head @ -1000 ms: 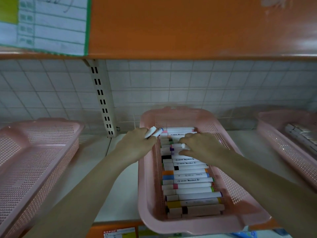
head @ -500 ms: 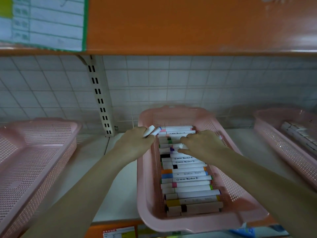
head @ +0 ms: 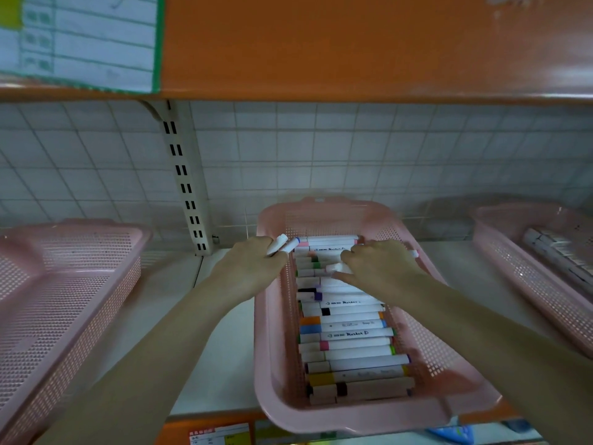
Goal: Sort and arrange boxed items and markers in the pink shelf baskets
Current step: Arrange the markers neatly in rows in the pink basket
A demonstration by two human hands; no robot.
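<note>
Both hands (head: 321, 268) unmoved, markers (head: 282, 247) still gripped.

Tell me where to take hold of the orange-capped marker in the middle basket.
Pinch the orange-capped marker across its white barrel, coming straight down from above. It lies flat, crosswise, packed against its neighbours in the middle basket, so only its top shows; a fingertip grip at mid-barrel probably lifts it level.

The right basket (head: 526, 271) and left basket (head: 64, 284) run off the picture's edges, the right hand (head: 378, 268) hides the far markers (head: 324, 261) beneath it, and the boxed items (head: 558, 252) at far right are blurred, perhaps printed cartons.
</note>
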